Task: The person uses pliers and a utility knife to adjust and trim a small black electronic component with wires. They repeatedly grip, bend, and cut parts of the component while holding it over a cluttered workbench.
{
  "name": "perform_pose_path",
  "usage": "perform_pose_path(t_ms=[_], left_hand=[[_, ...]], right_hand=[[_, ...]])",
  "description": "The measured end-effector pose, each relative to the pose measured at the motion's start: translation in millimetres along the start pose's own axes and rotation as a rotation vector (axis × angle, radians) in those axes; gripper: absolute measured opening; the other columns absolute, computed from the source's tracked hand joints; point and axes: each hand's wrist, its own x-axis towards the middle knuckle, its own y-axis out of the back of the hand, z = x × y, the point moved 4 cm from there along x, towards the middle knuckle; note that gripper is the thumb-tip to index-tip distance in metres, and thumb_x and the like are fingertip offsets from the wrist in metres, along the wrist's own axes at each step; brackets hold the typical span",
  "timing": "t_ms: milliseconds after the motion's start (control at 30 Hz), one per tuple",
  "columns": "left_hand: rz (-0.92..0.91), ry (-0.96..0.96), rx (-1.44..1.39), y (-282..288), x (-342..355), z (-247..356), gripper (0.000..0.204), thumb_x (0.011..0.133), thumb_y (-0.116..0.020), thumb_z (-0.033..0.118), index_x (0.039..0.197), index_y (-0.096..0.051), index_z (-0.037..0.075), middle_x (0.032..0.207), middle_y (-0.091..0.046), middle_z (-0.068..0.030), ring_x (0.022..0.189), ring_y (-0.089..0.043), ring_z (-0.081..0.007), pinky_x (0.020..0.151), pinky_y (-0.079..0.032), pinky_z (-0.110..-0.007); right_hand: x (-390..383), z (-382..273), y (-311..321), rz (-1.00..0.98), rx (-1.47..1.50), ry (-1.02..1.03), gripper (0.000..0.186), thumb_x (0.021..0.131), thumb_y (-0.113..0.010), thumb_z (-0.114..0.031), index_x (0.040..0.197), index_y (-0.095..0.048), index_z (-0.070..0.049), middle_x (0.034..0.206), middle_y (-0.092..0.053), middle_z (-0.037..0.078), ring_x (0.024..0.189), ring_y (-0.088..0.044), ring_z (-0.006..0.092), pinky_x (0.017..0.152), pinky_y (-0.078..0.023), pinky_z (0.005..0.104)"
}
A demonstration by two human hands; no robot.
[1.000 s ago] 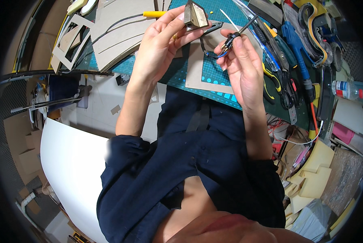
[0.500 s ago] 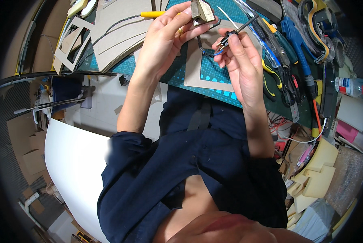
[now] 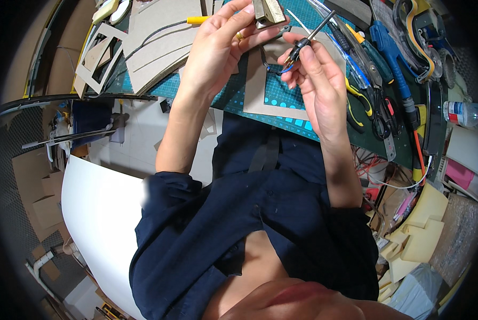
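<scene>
At the top of the view my left hand grips a small, brass-and-dark metal block with angled faces. A yellow sleeve on a dark braided cable runs in behind that hand. Just to the right, my right hand pinches a black cylindrical part between thumb and fingers. From its upper end a thin dark rod slants up to the right. At its lower end are brassy contacts and a blue wire. The two hands are close but apart.
Under the hands lie a green cutting mat and a grey cardboard frame. Stacked grey card lies to the left. Yellow-black pliers, scissors, a blue glue gun and a plastic bottle crowd the right.
The black part in my right hand has tilted, so its rod now points more steeply upward. My left hand and the metal block have shifted slightly.
</scene>
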Motion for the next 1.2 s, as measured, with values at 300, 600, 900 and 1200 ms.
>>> perform_pose_path(t_ms=[300,600,900,1200], left_hand=[[0.025,0.019,0.013,7.4,9.8,4.3,0.047,0.098,-0.063,0.027,0.136,-0.049,0.004,0.122,-0.062,-0.01,0.114,-0.064,-0.0234,0.098,-0.052,-0.034],[-0.095,-0.141,0.133,-3.7,11.5,21.6,0.039,0.104,-0.049,0.02,0.133,-0.053,-0.005,0.129,-0.062,-0.0161,0.119,-0.063,-0.0194,0.1,-0.053,-0.023],[-0.068,-0.13,0.132,4.5,15.5,14.4,0.042,0.102,-0.056,0.022,0.136,-0.049,0.0,0.122,-0.064,-0.0127,0.111,-0.065,-0.0184,0.096,-0.054,-0.027],[0.064,-0.185,0.156,18.0,18.2,6.7,0.049,0.098,-0.063,0.02,0.14,-0.041,0.004,0.113,-0.061,-0.0101,0.098,-0.064,-0.017,0.091,-0.054,-0.033]], right_hand=[[-2.9,-4.4,-13.4,-0.056,-0.106,0.061,0.039,0.101,-0.054,-0.021,0.134,-0.052,0.0,0.098,-0.066,0.005,0.083,-0.061,0.0078,0.07,-0.045,0.0208],[-4.4,-1.2,-14.4,0.009,-0.214,0.129,0.026,0.094,-0.066,-0.012,0.113,-0.051,-0.002,0.095,-0.065,0.006,0.082,-0.062,0.009,0.071,-0.046,0.022],[-4.8,-2.1,-15.0,0.017,-0.228,0.121,0.023,0.094,-0.068,-0.011,0.111,-0.055,-0.002,0.093,-0.066,0.003,0.08,-0.061,0.0064,0.066,-0.043,0.0194],[-4.6,2.2,-12.9,-0.001,-0.207,0.145,0.022,0.093,-0.068,-0.01,0.11,-0.057,-0.003,0.09,-0.065,0.001,0.078,-0.059,0.0046,0.065,-0.042,0.0186]])
